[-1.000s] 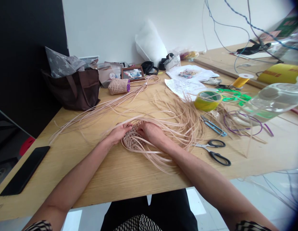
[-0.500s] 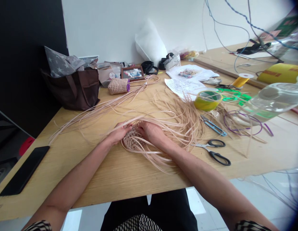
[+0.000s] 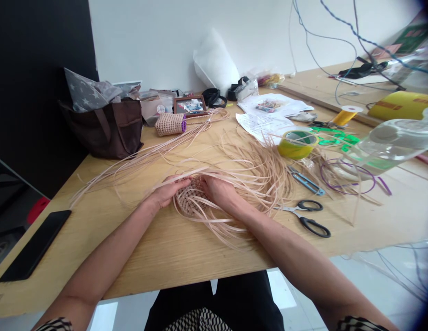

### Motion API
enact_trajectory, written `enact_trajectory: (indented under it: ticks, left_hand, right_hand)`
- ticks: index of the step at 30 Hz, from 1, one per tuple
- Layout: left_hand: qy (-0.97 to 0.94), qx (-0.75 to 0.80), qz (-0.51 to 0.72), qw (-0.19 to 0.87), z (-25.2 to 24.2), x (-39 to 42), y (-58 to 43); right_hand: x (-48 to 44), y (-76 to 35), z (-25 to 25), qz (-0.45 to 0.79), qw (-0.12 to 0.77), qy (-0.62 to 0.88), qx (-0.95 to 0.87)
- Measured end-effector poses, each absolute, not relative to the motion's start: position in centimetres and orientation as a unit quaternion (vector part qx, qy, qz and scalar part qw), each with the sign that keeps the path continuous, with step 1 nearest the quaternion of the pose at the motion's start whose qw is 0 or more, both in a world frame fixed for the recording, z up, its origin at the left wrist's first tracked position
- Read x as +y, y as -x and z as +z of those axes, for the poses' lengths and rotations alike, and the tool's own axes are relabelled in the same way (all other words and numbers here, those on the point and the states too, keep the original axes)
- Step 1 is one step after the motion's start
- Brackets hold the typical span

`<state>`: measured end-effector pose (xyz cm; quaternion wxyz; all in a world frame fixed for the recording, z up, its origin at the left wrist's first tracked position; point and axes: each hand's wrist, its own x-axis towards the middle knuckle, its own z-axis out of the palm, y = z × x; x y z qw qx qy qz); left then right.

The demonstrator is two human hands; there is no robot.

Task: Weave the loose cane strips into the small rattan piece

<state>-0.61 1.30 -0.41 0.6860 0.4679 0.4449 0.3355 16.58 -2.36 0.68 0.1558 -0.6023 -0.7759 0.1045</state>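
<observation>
Fingers (image 3: 180,182) spread, pressing woven basket base (image 3: 190,202) | left hand (image 3: 164,193), right hand (image 3: 216,190) on either side | loose strips (image 3: 261,177) fanned across table (image 3: 131,239)

Left hand (image 3: 164,193), right hand (image 3: 217,191) wider apart (barely)
</observation>
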Motion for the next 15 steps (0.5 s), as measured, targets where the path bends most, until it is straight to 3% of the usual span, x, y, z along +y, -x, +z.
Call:
enact_trajectory:
  ticks: [15]
  left_hand:
    - [-0.387, 0.459, 0.384, 0.701, -0.26, 1.12, -0.24]
  right_hand:
    - [-2.49, -16.86, 1.36, 0.094, 0.132, 0.628, -0.761]
